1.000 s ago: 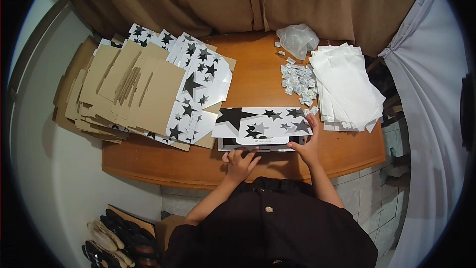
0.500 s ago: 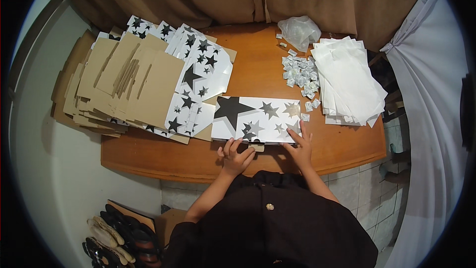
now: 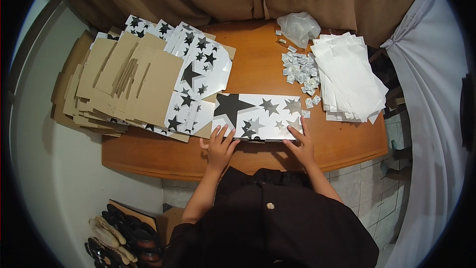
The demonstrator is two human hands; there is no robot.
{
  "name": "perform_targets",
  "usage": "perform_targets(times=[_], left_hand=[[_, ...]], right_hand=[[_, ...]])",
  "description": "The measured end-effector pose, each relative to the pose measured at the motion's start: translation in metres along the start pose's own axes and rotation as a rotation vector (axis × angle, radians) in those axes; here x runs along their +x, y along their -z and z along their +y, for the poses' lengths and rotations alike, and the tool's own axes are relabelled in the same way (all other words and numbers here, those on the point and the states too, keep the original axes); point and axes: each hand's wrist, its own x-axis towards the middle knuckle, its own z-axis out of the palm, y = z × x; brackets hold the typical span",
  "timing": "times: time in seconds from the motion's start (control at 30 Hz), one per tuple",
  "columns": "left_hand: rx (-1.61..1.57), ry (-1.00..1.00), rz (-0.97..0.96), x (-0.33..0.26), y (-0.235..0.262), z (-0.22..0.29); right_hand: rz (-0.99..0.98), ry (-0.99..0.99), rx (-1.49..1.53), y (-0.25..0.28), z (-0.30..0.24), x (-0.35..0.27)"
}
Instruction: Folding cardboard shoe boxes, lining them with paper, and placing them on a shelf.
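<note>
A long, closed cardboard box, white with black and grey stars, lies in front of me near the table's front edge. My left hand touches the box's front left edge, its fingers spread and the fingertips on the top rim. At the front right corner, my right hand rests with its fingers apart, the fingertips on the lid and side. Neither hand is wrapped round anything. The underside of the box is hidden.
On the left of the wooden table is a tall pile of flat cardboard box blanks. Several small clear packets lie loose right of the middle, beside a stack of white paper sheets. A crumpled plastic bag sits at the back.
The small brown flap that stuck out at the box's front no longer shows. My left hand has shifted left and its fingers have spread onto the rim. My right hand has barely moved.
</note>
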Motion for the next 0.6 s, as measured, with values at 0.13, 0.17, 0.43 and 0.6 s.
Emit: perform_targets(times=[0.13,0.17,0.43,0.6], left_hand=[[-0.002,-0.002,0.008,-0.001,0.000,-0.002],[-0.002,-0.001,0.006,-0.002,-0.001,-0.002],[-0.025,-0.070,-0.014,0.005,0.011,-0.005],[-0.007,-0.104,-0.008,0.005,0.008,-0.011]], right_hand=[[-0.004,0.007,0.059,0.003,0.003,-0.003],[-0.011,0.009,0.077,0.003,0.004,-0.004],[-0.081,0.102,-0.374,0.007,-0.025,-0.008],[-0.007,0.232,-0.524,-0.011,-0.020,-0.019]])
